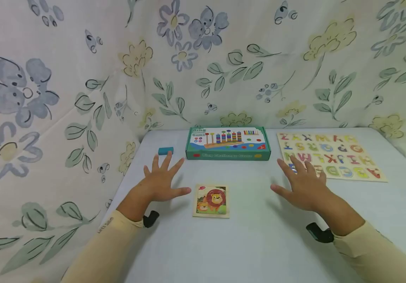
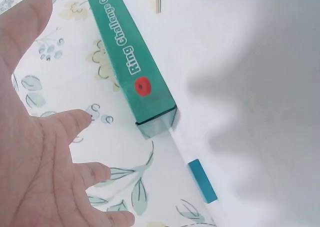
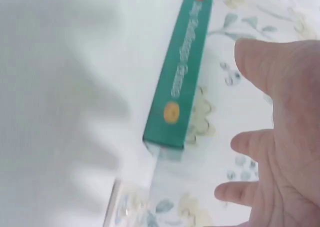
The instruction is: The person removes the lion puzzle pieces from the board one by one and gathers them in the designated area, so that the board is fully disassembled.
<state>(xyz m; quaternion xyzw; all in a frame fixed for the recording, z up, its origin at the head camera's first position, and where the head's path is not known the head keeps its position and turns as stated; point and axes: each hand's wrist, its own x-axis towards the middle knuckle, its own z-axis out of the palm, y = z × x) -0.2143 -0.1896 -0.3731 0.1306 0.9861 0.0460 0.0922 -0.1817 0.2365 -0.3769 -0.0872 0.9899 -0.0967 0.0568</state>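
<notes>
Both hands hover over the white table with fingers spread and nothing in them. My left hand [image 1: 160,184] is left of a small square lion puzzle [image 1: 211,201] in a wooden frame; its fingertips overlap a small teal block [image 1: 165,150] in the head view. My right hand [image 1: 303,186] is to the puzzle's right, its fingertips overlapping the lower left part of a wooden alphabet board [image 1: 333,157] with colourful letters. Beyond the hands, a green Ring Challenge Game box [image 1: 228,143] lies flat. The left wrist view shows the box's end [image 2: 155,99] and the teal block [image 2: 202,181].
A floral cloth [image 1: 203,78] hangs behind the table and along its left side. The box stands close to that cloth at the back. White tabletop [image 1: 245,247] stretches between the forearms, and more of it lies right of the alphabet board.
</notes>
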